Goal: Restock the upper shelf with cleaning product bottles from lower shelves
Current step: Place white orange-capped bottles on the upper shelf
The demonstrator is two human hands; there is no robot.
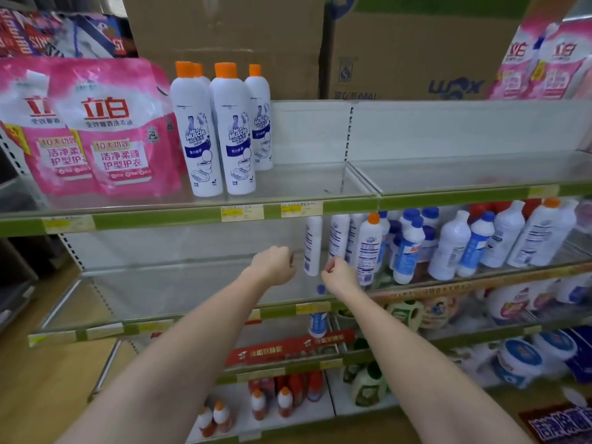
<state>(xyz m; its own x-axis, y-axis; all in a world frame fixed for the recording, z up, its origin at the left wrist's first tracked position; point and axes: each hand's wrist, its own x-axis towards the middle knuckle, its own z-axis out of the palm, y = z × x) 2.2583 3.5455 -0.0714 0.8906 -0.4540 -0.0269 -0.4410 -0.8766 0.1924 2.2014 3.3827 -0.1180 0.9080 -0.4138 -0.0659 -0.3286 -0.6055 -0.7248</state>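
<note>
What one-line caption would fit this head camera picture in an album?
Both hands, left hand and right hand, reach toward white bottles on the middle shelf, below orange-capped bottles on the upper shelf.

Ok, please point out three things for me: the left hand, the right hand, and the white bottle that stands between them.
left hand [275, 265], head view, back of the hand.
right hand [339, 273], head view, back of the hand.
white bottle [313, 243], head view, middle of its label side.
</note>
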